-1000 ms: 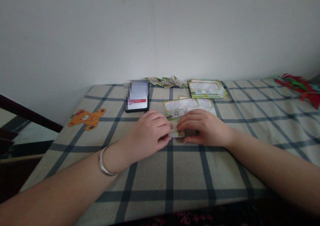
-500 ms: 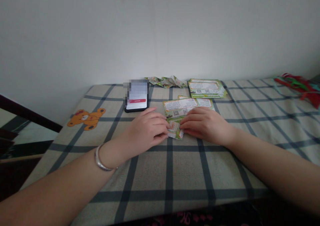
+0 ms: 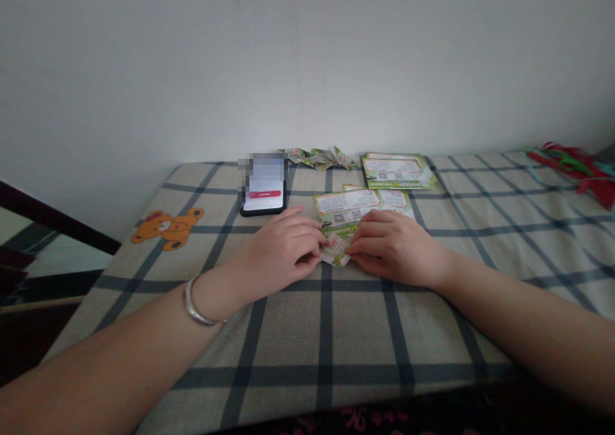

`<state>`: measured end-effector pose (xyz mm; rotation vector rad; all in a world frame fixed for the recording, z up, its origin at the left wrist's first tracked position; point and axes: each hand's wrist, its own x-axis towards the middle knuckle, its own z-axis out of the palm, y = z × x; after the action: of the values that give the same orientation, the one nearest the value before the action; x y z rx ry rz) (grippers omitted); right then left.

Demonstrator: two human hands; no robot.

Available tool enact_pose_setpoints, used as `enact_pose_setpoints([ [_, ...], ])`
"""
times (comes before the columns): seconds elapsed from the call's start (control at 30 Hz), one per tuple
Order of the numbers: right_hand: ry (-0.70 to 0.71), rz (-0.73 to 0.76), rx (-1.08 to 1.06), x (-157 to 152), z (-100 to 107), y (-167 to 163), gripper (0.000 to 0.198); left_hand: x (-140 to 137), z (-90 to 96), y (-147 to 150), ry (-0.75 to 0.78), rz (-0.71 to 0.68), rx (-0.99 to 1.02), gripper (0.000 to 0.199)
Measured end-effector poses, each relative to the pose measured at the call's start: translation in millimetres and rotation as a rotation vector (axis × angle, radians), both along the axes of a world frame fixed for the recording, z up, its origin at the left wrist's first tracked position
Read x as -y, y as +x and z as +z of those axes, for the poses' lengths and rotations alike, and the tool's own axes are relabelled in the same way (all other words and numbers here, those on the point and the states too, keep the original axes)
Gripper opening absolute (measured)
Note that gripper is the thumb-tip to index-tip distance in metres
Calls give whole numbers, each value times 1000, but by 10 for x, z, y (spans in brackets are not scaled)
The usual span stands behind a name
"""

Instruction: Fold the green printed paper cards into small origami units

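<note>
A small folded piece of printed paper [image 3: 335,252], green, white and orange, is held between my two hands just above the checked cloth. My left hand [image 3: 291,246], with a silver bangle at the wrist, pinches its left side between thumb and fingers. On the opposite side my right hand [image 3: 394,246] grips the paper's right corner with its fingertips. Right behind the folded paper lie flat printed leaflets [image 3: 348,203] with QR codes, partly covered by my right hand. The fingertips hide the paper's edges.
A phone [image 3: 263,188] with a lit screen lies behind my left hand. Near the wall are several folded paper pieces [image 3: 319,158] and a stack of leaflets [image 3: 396,169]. An orange bear cutout [image 3: 168,229] is at left; red and green material [image 3: 579,169] at far right.
The folded paper has turned slightly between my hands, and its near corner has shifted a little left. My fingers have closed in around its edges. Everything else stays in place.
</note>
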<state>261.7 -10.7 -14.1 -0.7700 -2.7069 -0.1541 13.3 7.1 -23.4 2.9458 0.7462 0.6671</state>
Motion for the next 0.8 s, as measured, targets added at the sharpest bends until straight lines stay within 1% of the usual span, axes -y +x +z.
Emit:
enact_pose_setpoints([
  [0.17,-127,-94,-85,12,7,-49,15,49,26,42,4,48,24,11],
  [0.47,-218,-231,-136,26,-1,-97,13,115,82,88,-11,148,22,10],
  [0.67,-251,-246,-138,9,-10,-97,13,111,73,92,-24,167,39,10],
  [0.8,-254,-247,-130,11,-7,-99,13,61,53,91,-78,149,95,15],
])
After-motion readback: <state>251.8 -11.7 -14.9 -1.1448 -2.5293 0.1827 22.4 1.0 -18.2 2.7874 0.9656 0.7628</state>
